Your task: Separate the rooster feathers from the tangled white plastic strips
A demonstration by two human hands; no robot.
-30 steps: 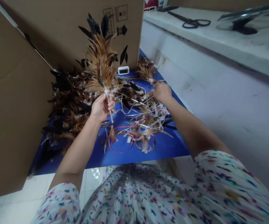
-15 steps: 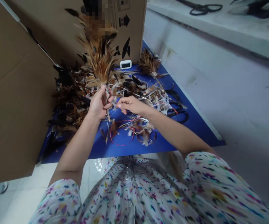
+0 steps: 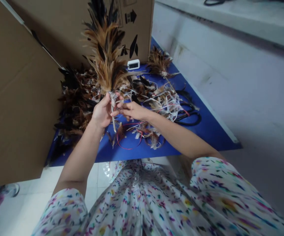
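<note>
My left hand [image 3: 103, 111] is closed round the stick of a feather duster [image 3: 109, 62], which stands upright with brown and black feathers spreading above the grip. Whitish wrapping shows at the base of its feathers, and the bare stick end pokes out below my fingers. Close on the right, my right hand [image 3: 133, 110] has its fingers bent together beside the stick; what they pinch, if anything, is too small to make out. Loose feathers [image 3: 76, 121] lie heaped to the left of my hands. Pale strips [image 3: 170, 101] and a red string [image 3: 129, 148] lie to the right and in front.
Black-handled scissors [image 3: 190, 118] lie at the right of the blue table [image 3: 206, 141]. Farther back are a small white digital device [image 3: 133, 65] and another feather bundle [image 3: 159, 62]. Cardboard [image 3: 14, 98] walls the left and back; a pale wall [image 3: 193, 62] bounds the right.
My right hand has moved slightly left, up to the stick and my left fingers. The duster looks more upright, with its wrapped base showing more. The whole view has shifted a little.
</note>
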